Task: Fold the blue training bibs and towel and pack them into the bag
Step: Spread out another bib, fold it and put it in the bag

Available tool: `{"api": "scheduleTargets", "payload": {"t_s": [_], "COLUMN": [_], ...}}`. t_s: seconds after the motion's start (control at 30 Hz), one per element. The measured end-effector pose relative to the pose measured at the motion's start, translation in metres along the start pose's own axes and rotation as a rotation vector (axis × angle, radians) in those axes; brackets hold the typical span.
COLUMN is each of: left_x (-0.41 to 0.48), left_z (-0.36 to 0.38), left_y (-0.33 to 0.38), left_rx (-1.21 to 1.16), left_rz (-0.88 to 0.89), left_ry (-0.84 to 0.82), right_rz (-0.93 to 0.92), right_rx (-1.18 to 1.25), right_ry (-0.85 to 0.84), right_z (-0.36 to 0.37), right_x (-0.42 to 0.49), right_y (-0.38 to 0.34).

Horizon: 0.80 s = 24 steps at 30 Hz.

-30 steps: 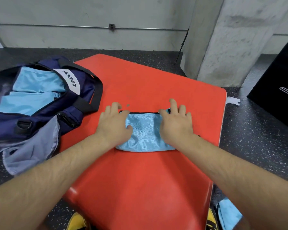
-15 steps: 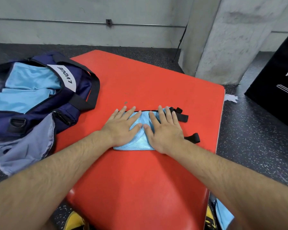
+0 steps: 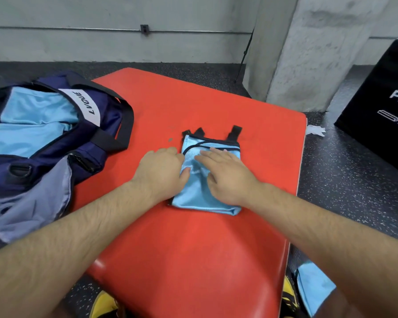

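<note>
While the right hand [image 3: 225,175] lies flat on top of the folded bib [image 3: 202,198], fingers straight and spread, just pressing down and holding nothing, the left hand [image 3: 160,171] sits at the bib's left edge with fingers curled and thumb on the fabric. So it looks like it's pinching that edge, though the fingertips are hidden. The bib is a light blue packet with dark trim, roughly mid red mat [image 3: 193,260], with a few black straps [image 3: 236,130] poking out at its far end. Off to the left the navy bag [image 3: 108,125] lies open, partly on the mat's edge, with light blue fabric [image 3: 32,125] inside. Some greyish cloth [image 3: 32,203] spills out on its near side, can't tell if that's towel or lining. Another light blue piece [image 3: 315,288] lies on the floor [image 3: 342,175] by the mat's near right corner.
</note>
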<state>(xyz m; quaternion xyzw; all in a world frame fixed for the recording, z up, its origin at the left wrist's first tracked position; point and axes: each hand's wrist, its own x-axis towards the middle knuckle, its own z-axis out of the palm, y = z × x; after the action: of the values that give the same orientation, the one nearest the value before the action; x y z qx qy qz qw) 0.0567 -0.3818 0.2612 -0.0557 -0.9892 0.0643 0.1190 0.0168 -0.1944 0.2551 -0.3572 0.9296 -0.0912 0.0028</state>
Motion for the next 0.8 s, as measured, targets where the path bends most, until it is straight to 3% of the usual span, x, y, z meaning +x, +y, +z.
{"api": "scheduleTargets", "payload": {"t_s": [0.1, 0.27, 0.33, 0.5, 0.67, 0.8], "left_x": [-0.006, -0.011, -0.012, -0.016, -0.034, -0.037], "left_z": [0.015, 0.039, 0.041, 0.026, 0.012, 0.013], "left_y": [-0.003, -0.014, -0.015, -0.015, -0.008, -0.009], "left_rx": [-0.139, -0.302, -0.333, -0.322, -0.444, -0.482], "left_rz": [0.143, 0.179, 0.174, 0.225, 0.436, 0.457], "left_ry": [0.134, -0.276, -0.313, -0.243, -0.121, -0.049], "right_rz": [-0.025, 0.088, 0.102, 0.005, -0.201, -0.275], "right_rx": [-0.033, 0.012, 0.049, 0.054, 0.062, 0.134], "right_ry": [0.024, -0.154, -0.188, -0.24, -0.105, 0.017], "right_z": [0.005, 0.01, 0.01, 0.001, -0.009, -0.012], "right_x": [-0.011, -0.028, -0.033, -0.051, -0.07, -0.076], "right_y": [0.007, 0.023, 0.027, 0.036, 0.054, 0.058]}}
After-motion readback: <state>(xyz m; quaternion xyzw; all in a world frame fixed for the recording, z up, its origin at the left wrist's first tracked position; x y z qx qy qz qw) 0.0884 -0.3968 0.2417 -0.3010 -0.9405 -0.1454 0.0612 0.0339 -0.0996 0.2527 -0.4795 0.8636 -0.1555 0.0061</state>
